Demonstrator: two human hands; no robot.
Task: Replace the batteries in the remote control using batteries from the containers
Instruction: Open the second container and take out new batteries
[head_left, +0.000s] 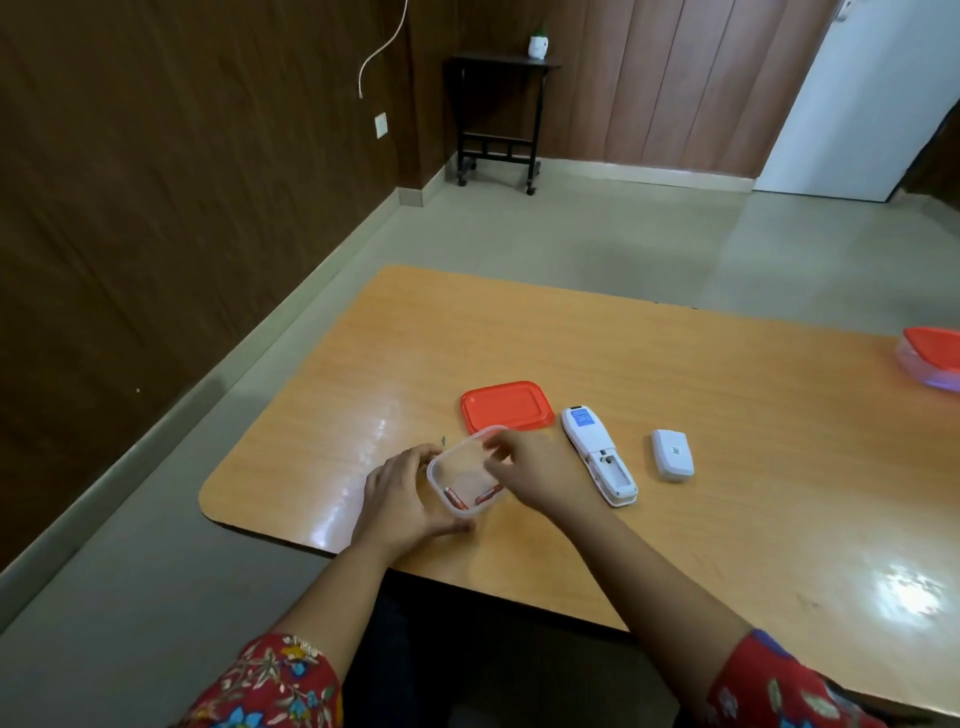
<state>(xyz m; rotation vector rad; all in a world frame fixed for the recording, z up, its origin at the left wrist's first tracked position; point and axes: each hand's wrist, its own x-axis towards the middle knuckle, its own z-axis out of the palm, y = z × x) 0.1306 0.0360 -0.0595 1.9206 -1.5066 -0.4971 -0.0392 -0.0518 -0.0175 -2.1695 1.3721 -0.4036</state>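
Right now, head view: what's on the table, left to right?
From the left: left hand → open clear container → remote → battery cover → lidded container at the right edge. Omitted for overlap: orange lid, right hand.

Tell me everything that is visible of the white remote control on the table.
The remote control is white plastic, long and slim, lying back up on the wooden table. A blue label sits near its far end. The battery bay at its near end is open and looks empty; its cover lies apart to the right. Nothing grips it.
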